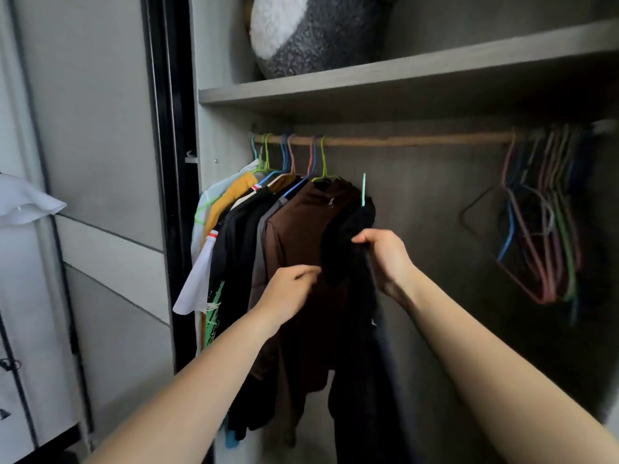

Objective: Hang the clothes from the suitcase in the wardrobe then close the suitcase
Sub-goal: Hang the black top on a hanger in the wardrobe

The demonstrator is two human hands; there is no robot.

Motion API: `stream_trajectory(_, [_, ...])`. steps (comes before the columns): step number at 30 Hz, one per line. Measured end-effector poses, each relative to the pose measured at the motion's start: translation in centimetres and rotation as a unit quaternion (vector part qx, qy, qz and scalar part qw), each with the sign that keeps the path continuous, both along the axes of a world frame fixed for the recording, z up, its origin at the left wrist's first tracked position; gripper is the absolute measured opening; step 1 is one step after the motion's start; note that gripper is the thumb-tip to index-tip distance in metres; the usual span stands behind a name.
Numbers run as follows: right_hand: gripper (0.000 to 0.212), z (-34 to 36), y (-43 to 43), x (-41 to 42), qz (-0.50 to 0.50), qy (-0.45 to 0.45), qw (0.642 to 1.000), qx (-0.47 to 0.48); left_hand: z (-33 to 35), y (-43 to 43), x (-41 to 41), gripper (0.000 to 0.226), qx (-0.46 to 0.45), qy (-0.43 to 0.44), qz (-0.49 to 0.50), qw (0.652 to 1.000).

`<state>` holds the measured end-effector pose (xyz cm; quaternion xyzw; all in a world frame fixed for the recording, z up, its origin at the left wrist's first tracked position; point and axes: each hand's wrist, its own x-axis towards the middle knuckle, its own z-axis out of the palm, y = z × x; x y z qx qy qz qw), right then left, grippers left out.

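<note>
Far to the left of the wooden rail [402, 140], outside the wardrobe, a white cloth [30, 200] juts in beside the pale door panel [100, 128]. At the rail's left end hang the clothes already on coloured hangers: a white shirt [197, 279] outermost, then a yellow garment [231, 195], a black shirt with a green print [234, 246] and a brown garment [298, 229], pressed close together. Below that end of the rail, the left hand [288, 293] reaches in front of the brown garment with its fingers loosely curled at the edge of the black garment [351, 256] (motion blur hides whether they pinch the cloth or only touch it). The black garment hangs just right of the brown one, below the rail, on a teal hanger [363, 189] whose hook points upward short of the rail and is not over it. The right hand [385, 252] grips the bunched top of this garment, fingers wrapped round it. Towards the rail's right end, well apart from the clothes, a cluster of empty hangers [542, 222] dangles. Above the rail runs a shelf [402, 75] bearing a grey and white plush cushion [311, 31].
</note>
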<state>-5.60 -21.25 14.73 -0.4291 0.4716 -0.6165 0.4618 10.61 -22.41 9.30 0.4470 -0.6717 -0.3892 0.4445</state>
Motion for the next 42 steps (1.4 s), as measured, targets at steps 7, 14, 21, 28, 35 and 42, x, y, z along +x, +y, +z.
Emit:
stream_trajectory(7, [0.022,4.6,-8.7,-0.7,-0.084,0.135,0.983,-0.096,6.1,-2.1,-0.7,0.029,0.066,0.088,-0.039,0.993])
stream_trajectory(14, [0.035,9.9,-17.5,-1.1,-0.105,0.191,0.968,-0.125,7.7,-7.2,-0.3,0.034,-0.204,-0.148,0.110,0.962])
stream_trajectory(21, [0.045,10.8,-24.3,-1.6,-0.122,0.185,0.972,-0.081,6.8,-12.2,0.0,0.027,-0.276,-0.163,0.197,0.927])
stream_trajectory(28, [0.040,8.1,-28.7,-1.6,-0.090,0.216,0.972,-0.034,4.9,-14.8,-0.4,0.030,-0.247,-0.204,0.214,0.923])
stream_trajectory(35, [0.053,7.3,-29.8,0.2,-0.042,0.251,0.967,-0.034,4.5,-16.4,1.3,0.025,-0.198,-0.204,0.239,0.928])
stream_trajectory(42, [0.063,5.4,-26.0,1.4,-0.112,0.379,0.917,-0.055,2.5,-14.9,2.0,0.041,-0.145,-0.175,0.250,0.941])
